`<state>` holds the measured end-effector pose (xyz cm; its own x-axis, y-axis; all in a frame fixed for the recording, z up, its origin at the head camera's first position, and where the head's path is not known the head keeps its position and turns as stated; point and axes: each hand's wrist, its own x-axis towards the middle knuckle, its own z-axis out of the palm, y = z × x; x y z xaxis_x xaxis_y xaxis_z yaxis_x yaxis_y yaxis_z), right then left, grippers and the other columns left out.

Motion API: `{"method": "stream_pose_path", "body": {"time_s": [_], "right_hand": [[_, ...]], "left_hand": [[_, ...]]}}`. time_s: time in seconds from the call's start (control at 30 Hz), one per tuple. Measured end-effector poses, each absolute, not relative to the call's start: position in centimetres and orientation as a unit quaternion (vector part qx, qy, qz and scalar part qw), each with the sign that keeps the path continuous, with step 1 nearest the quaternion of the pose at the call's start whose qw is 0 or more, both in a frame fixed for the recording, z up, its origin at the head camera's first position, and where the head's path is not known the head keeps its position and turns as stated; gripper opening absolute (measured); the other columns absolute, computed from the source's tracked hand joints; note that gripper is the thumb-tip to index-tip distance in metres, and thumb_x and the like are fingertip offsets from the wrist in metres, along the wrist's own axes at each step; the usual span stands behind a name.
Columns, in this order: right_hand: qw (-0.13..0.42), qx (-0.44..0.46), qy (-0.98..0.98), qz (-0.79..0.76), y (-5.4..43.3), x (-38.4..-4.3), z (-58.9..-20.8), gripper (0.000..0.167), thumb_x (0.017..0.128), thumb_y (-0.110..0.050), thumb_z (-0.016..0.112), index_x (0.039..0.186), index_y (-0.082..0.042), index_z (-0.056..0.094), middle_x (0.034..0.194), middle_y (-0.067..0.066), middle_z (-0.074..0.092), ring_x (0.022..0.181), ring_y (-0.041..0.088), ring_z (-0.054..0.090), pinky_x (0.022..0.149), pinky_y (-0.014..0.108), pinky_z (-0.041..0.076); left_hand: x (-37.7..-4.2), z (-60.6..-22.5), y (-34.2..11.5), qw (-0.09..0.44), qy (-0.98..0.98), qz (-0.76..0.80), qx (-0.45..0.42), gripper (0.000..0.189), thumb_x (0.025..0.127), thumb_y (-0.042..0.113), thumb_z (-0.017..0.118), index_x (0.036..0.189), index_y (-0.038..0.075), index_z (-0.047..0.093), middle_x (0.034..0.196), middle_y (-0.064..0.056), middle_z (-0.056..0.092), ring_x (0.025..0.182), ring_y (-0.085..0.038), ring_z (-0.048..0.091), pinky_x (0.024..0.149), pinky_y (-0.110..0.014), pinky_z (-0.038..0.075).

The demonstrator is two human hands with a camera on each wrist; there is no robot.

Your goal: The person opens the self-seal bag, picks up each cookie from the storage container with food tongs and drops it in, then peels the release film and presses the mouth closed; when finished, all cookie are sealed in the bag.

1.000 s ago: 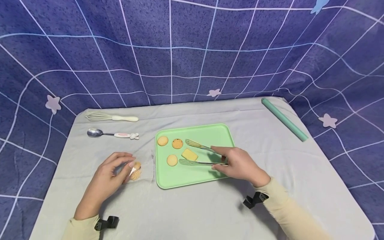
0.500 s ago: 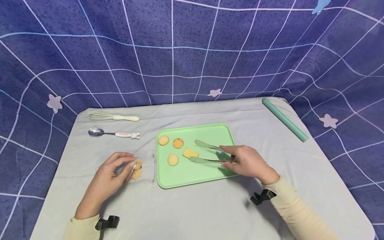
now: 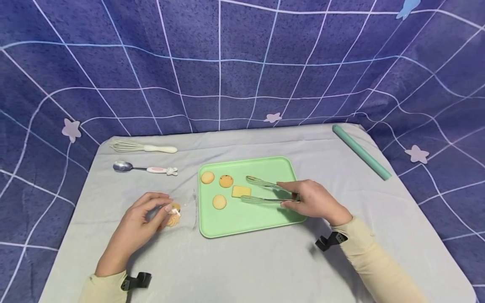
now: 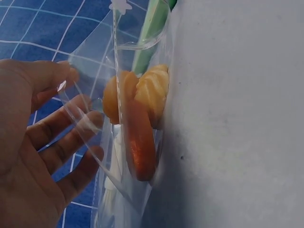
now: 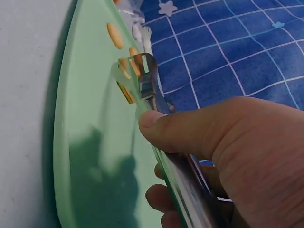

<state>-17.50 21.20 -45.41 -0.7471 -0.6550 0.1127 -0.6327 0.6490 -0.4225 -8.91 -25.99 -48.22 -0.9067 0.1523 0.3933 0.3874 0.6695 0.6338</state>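
My left hand point(image 3: 138, 225) pinches the edge of a clear plastic bag point(image 3: 188, 206) left of the green tray point(image 3: 254, 221). The left wrist view shows several cookies inside, among them a ridged, swirled cookie point(image 4: 153, 92). With my right hand point(image 3: 314, 202) I hold metal tongs point(image 3: 267, 200) over the tray, their two slotted ends spread apart. Just left of those ends lies a rectangular yellow cookie point(image 3: 241, 192). Three round cookies share the tray: a plain one point(image 3: 207, 177) in the far left corner, a dark-flecked one point(image 3: 226, 181) beside it, and another plain one point(image 3: 219, 202) nearer me.
A whisk point(image 3: 161, 148) and a spoon with a rabbit handle point(image 3: 156, 170) lie at the back left of the cloth-covered table point(image 3: 242, 269). At the right edge is a long green roll point(image 3: 360, 151). A blue gridded curtain point(image 3: 242, 75) hangs behind.
The tongs and my right hand have moved right, away from the rectangular cookie, which has turned straighter on the tray. My left hand stays by the bag.
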Motion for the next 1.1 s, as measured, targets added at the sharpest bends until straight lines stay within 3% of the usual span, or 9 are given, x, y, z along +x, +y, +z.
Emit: {"method": "stream_pose_path", "body": {"time_s": [0.17,0.4,0.67,0.9,1.1], "right_hand": [[0.020,-0.360,0.906,-0.222,20.9,-17.9,-46.1,0.050,0.088,-0.027,0.082,0.134,-0.013,0.067,0.068,-0.016,0.056,0.059,0.001,0.048,0.056,0.028,0.042],[0.009,-0.380,0.899,-0.219,20.7,-18.0,-46.4,0.043,0.092,-0.026,0.079,0.132,-0.014,0.070,0.060,-0.019,0.048,0.049,0.000,0.034,0.051,0.027,0.038],[0.027,-0.377,0.888,-0.263,20.7,-17.7,-46.4,0.043,0.092,-0.025,0.079,0.132,-0.015,0.069,0.059,-0.016,0.047,0.049,-0.001,0.035,0.048,0.026,0.036],[0.052,-0.414,0.860,-0.294,18.3,-17.8,-46.4,0.042,0.093,-0.028,0.078,0.133,-0.019,0.069,0.096,-0.015,0.070,0.052,0.000,0.042,0.049,0.024,0.038],[0.069,-0.450,0.833,-0.315,14.5,-18.1,-46.2,0.043,0.092,-0.025,0.079,0.132,-0.015,0.069,0.102,-0.010,0.073,0.053,0.000,0.042,0.049,0.022,0.037]], "left_hand": [[-8.7,-48.1,-26.1,0.147,-0.904,-0.374,-0.147,0.019,0.095,0.012,0.075,0.113,0.014,0.076,0.118,0.004,0.065,0.110,-0.021,0.061,0.097,-0.012,0.034],[-8.7,-48.1,-26.1,0.135,-0.910,-0.369,-0.134,0.016,0.097,0.016,0.073,0.113,0.013,0.076,0.119,0.006,0.065,0.112,-0.020,0.060,0.096,-0.012,0.034],[-8.8,-47.9,-26.0,0.149,-0.904,-0.371,-0.149,0.017,0.095,0.010,0.075,0.111,0.013,0.076,0.117,0.005,0.065,0.111,-0.019,0.061,0.097,-0.009,0.032],[-9.0,-48.1,-25.9,0.156,-0.902,-0.373,-0.152,0.018,0.093,0.007,0.076,0.110,0.012,0.076,0.117,0.004,0.066,0.111,-0.018,0.060,0.098,-0.009,0.032],[-9.1,-48.0,-25.7,0.152,-0.904,-0.373,-0.144,0.016,0.095,0.011,0.074,0.111,0.011,0.076,0.117,0.003,0.065,0.110,-0.019,0.060,0.095,-0.009,0.033]]}}
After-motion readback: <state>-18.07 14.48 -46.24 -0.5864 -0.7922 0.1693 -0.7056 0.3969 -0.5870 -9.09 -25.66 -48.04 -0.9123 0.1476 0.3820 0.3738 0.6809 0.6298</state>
